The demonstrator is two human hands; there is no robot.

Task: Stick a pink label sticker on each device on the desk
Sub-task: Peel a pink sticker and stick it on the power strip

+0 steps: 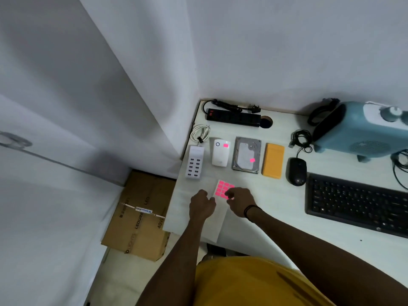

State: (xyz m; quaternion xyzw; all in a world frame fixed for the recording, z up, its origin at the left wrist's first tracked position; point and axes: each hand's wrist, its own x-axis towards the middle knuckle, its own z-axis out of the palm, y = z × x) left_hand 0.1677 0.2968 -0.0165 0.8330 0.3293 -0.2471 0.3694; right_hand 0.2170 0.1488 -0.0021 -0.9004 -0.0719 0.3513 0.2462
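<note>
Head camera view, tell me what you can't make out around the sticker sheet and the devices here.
- Sticker sheet: its near corner is hidden under the right hand, so whether the fingers have a label peeled cannot be told.
- Left hand: seen from the back; its fingertips are hidden.
- Blue heater and keyboard: cut off by the right edge.
- Cardboard box: its print is too blurred to read fully.

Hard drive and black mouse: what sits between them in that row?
In the head view, a yellow-orange rectangular device lies flat between the hard drive and the black mouse, apart from both, with no pink sticker on it.
</note>
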